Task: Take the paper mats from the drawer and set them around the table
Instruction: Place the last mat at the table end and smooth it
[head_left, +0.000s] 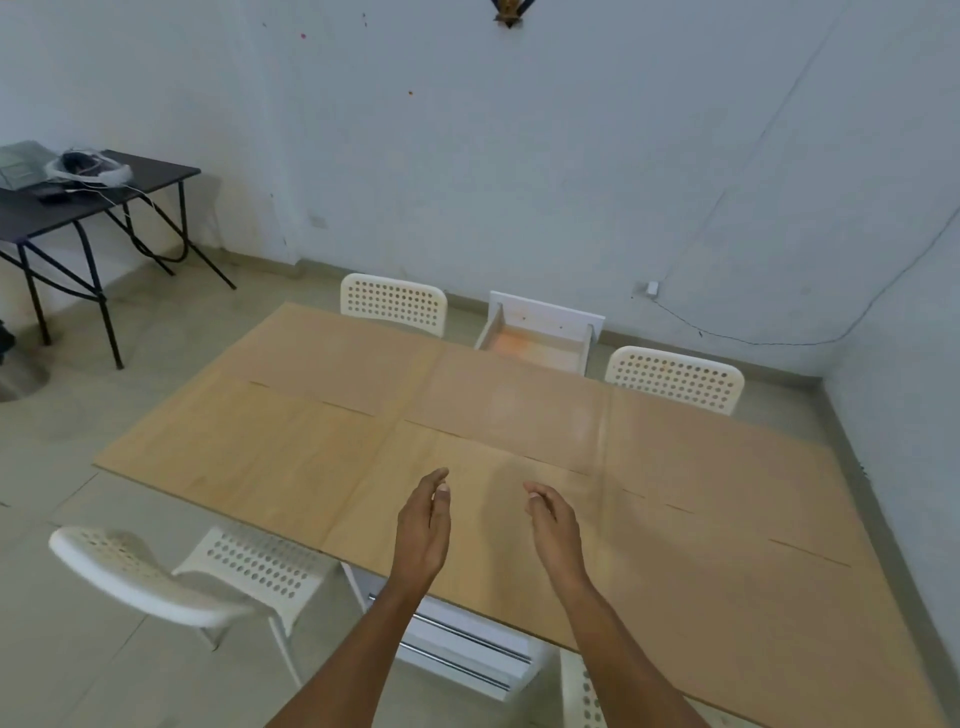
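Both hands are empty and open above the near edge of the table (311, 447). The left hand (423, 525) has its fingers straight and close together, and the right hand (553, 525) has them a little curled; the palms face each other and neither touches anything.

The table top looks covered with large sheets of brown paper, the paper mats (519, 405), which lie edge to edge from the far edge to the near edge and reach all corners that can be seen. At the far edge, between two chairs, a drawer (537, 340) is pulled out, and it seems empty except for an orange stain on its bottom. From this, the task appears to be almost done or done. Perhaps only small corrections of the sheets and closing the drawer are left. Whether the sheets overlap or only touch cannot be told.

A white chair (395, 301) and another white chair (675, 376) stand at the far edge. A third chair (171, 577) stands at the near left corner. A dark side table (156, 174) with cables stands well apart, near the wall. Nothing blocks the hands.
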